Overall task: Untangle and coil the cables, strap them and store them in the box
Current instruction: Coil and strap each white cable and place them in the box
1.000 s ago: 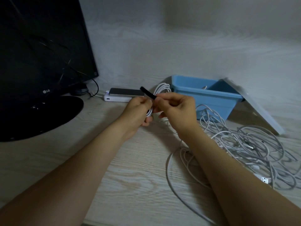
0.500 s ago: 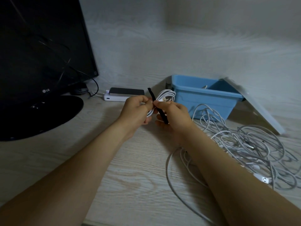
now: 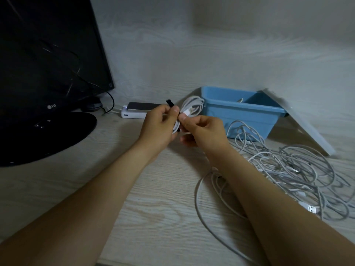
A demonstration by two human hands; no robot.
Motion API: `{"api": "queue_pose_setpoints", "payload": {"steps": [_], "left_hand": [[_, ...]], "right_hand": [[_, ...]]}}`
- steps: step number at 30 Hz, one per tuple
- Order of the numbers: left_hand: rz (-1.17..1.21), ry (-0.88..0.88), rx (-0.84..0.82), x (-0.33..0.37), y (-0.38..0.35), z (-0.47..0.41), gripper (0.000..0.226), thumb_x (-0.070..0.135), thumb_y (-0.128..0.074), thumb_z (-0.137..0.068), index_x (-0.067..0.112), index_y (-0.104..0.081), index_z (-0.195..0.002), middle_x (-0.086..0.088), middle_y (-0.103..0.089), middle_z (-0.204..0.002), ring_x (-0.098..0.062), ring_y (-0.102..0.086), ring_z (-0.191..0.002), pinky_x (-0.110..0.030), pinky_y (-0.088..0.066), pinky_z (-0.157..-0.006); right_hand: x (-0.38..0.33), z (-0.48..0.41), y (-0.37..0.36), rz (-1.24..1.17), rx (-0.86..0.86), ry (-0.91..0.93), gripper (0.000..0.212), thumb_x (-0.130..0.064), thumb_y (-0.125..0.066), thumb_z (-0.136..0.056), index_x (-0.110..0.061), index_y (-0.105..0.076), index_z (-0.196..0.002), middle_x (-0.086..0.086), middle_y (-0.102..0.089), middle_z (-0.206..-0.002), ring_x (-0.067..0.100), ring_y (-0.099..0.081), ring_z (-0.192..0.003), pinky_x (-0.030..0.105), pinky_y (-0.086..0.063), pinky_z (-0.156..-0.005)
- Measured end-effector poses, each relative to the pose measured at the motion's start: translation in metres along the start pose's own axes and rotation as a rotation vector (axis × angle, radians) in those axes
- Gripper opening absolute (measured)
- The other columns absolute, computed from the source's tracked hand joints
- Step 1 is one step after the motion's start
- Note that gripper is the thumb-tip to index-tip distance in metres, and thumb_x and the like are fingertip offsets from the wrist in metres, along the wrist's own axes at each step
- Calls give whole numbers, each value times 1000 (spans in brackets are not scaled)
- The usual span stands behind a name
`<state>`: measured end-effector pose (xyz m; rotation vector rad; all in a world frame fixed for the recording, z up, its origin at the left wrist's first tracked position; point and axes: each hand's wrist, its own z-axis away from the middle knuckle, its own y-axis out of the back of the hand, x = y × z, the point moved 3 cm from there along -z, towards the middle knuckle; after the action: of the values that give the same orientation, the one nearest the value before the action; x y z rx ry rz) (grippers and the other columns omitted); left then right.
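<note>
Cable coil (image 3: 194, 106) with strap (image 3: 169, 103), between fingers (image 3: 175, 113) of left hand (image 3: 157, 127), right hand (image 3: 205, 131)

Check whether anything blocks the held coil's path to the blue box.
Nothing visible does. The left hand and right hand hold the coil just left of the open box; its lid leans against the right side. The loose cables lie on the desk, below that path.

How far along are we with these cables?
Done: only a bit of white cable shows inside the box; its lid leans against it. In hand: the left hand grips one coil while the right hand pinches a black strap round it, seemingly not yet fastened. Left: the large tangle on the desk, to be coiled, strapped and stored.
</note>
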<state>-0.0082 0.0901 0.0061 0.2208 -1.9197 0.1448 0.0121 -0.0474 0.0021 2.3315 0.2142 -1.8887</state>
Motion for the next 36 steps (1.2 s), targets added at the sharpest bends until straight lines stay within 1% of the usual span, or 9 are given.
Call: {"api": "queue_pose_setpoints", "payload": {"steps": [3,6,13,18,22,25,29,32,36], "left_hand": [[33,-11,24,-1,3,-3,29,25,-49,-112,14,-53,-85,0,-58,-63,-5,-46,-46,-21,-37,-44],[41,-7,23,-3,5,-4,26,25,-48,-112,15,-55,-89,-7,-63,-73,-6,-49,-47,-22,-39,-45],[-47,-7,-105,-6,6,-6,37,27,-48,-112,-3,-67,-100,3,-65,-66,-12,-49,-50,-24,-40,-48],[-34,-15,-222,-3,8,-7,30,28,-52,-110,9,-74,-102,-11,-69,-79,-13,-53,-56,-23,-44,-53],[-21,-67,-258,0,5,-6,22,23,-55,-109,14,-74,-106,4,-72,-73,-10,-56,-60,-25,-46,-59],[-63,-145,-231,1,7,-8,22,20,-58,-107,9,-76,-114,1,-69,-73,-8,-55,-63,-24,-46,-60],[-240,-242,-277,-3,9,-12,21,24,-64,-104,13,-79,-113,-16,-75,-96,-27,-65,-80,-38,-57,-72],[-273,-288,-292,-3,9,-13,17,19,-68,-102,17,-81,-113,-3,-80,-104,-25,-72,-100,-42,-57,-90],[-363,-367,-249,-7,10,-15,21,15,-75,-96,21,-81,-115,5,-79,-102,-18,-73,-98,-43,-58,-94]], "right_hand": [[1,0,4,59,-5,4,33,-31,-75,-97,-2,-74,-83,11,-66,-63,20,-60,-49,30,-54,-48],[5,-3,3,34,-49,-19,21,-18,-67,-103,-4,-73,-88,14,-66,-69,23,-63,-54,32,-57,-52],[6,-5,13,107,-18,-111,17,-14,-64,-104,-11,-79,-95,10,-69,-64,15,-56,-42,24,-45,-39],[7,-12,15,-169,-17,-136,13,1,-65,-98,5,-77,-101,20,-79,-96,29,-77,-89,33,-63,-72],[0,-13,14,-511,-71,-213,30,0,-42,-103,6,-69,-114,20,-77,-100,27,-78,-84,33,-65,-70],[-5,-10,18,-729,-150,-268,54,-26,-27,-101,7,-67,-118,25,-75,-111,35,-76,-93,47,-64,-84],[-7,-8,25,-645,-176,-295,56,-48,-46,-102,0,-71,-115,18,-77,-109,28,-76,-90,40,-61,-85],[-3,-12,25,-533,-134,-257,32,-32,-61,-101,-3,-72,-110,12,-78,-99,23,-75,-87,35,-63,-82],[4,-20,29,-323,-44,-112,21,-4,-65,-98,1,-71,-117,24,-76,-113,30,-75,-95,39,-62,-88]]}}
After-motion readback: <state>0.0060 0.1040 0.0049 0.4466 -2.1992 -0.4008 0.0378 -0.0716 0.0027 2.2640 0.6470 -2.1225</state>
